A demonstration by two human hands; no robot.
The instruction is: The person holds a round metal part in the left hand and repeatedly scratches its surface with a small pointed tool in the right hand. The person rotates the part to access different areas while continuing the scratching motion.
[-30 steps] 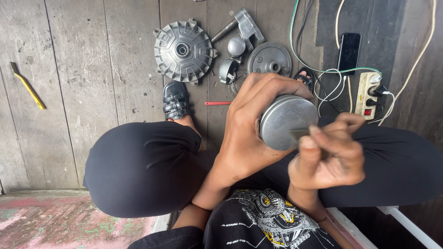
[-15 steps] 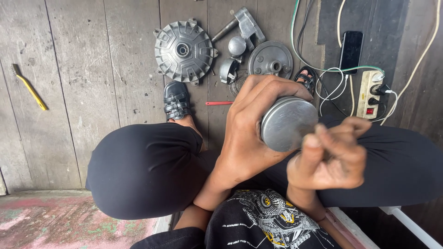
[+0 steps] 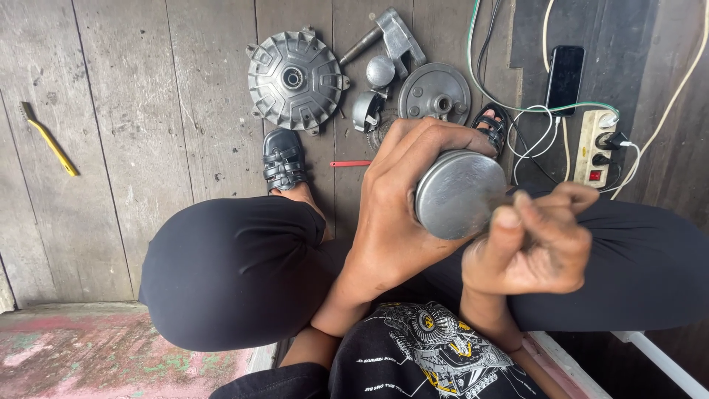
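Observation:
My left hand (image 3: 391, 222) wraps around a round grey metal cylinder (image 3: 458, 193) with a flat, dull face and holds it up over my lap. My right hand (image 3: 535, 244) is curled into a fist just right of it. Its thumb tip rests against the lower right edge of the metal face. Whether anything small sits inside that fist is hidden. Both hands hover above my knees in black trousers (image 3: 229, 273).
On the wooden floor ahead lie a finned grey drum hub (image 3: 294, 77), a round cover plate (image 3: 434, 92), smaller metal parts (image 3: 380, 72) and a thin red stick (image 3: 351, 163). A yellow brush (image 3: 48, 138) lies far left. A phone (image 3: 565, 79), a power strip (image 3: 597, 148) and cables sit at right.
My right hand has shifted slightly against the cylinder's face, with the thumb moving along its edge. My left hand keeps the same grip.

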